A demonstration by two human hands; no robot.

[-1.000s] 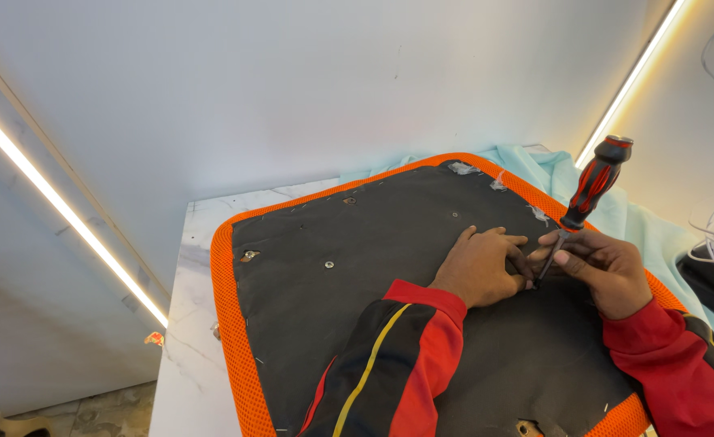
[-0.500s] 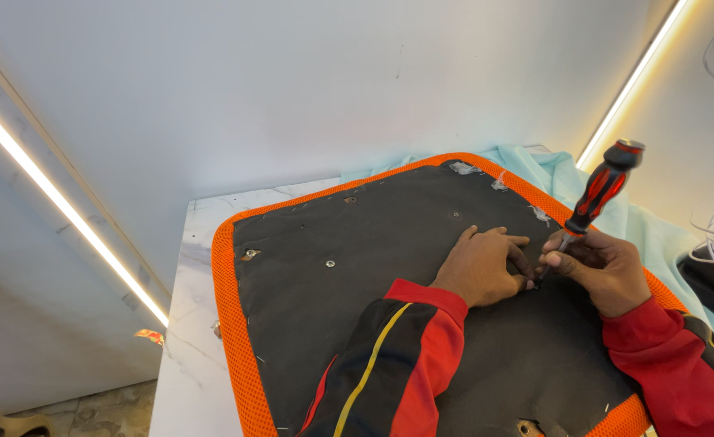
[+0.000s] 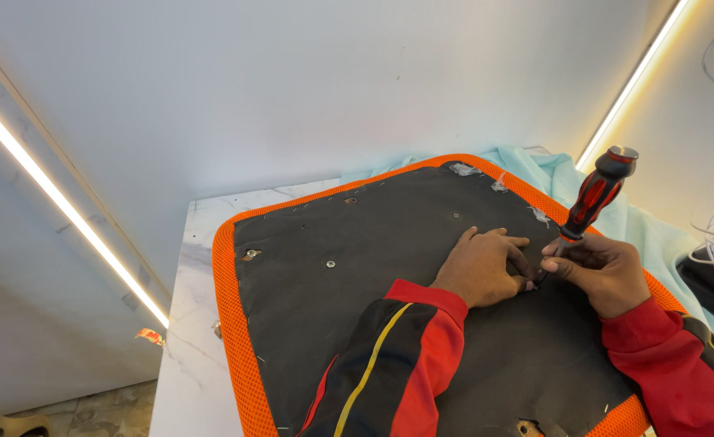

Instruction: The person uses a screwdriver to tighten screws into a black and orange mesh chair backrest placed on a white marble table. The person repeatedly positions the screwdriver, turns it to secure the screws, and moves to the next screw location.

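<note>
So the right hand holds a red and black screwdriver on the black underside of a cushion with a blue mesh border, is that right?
Not quite: the mesh border is orange, not blue, as the head view shows. The rest stands: the right hand holds the red and black screwdriver on the cushion's black underside.

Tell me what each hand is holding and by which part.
The right hand pinches the screwdriver low on its shaft, below the red and black handle. The left hand holds nothing; it presses flat on the black panel.
</note>
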